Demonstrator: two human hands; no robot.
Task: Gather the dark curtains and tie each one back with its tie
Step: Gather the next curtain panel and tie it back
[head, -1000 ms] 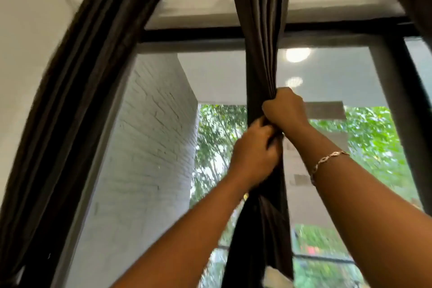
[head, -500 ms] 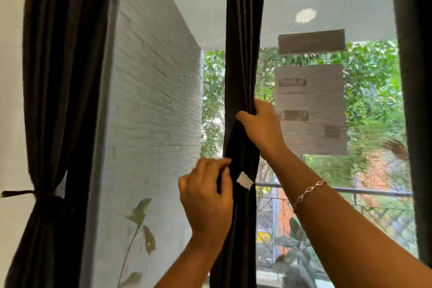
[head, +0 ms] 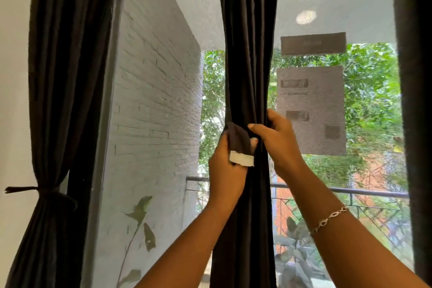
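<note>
Dark fabric at the window's left edge, the left curtain (head: pixel 65 77), is already hanging cinched by its left tie (head: pixel 28 190), so I am counting that one as done. At the window's middle, the left hand (head: pixel 224 170), which a second ago was bunching cloth beside the other, is now pinching the white-ended strap (head: pixel 238 140) and bringing it across the front of the gathered middle curtain (head: pixel 247 54). The right hand (head: pixel 282 145) is keeping its fingers curled round the bundle, just beside the strap. I am judging the wrap begun but not yet fastened.
</note>
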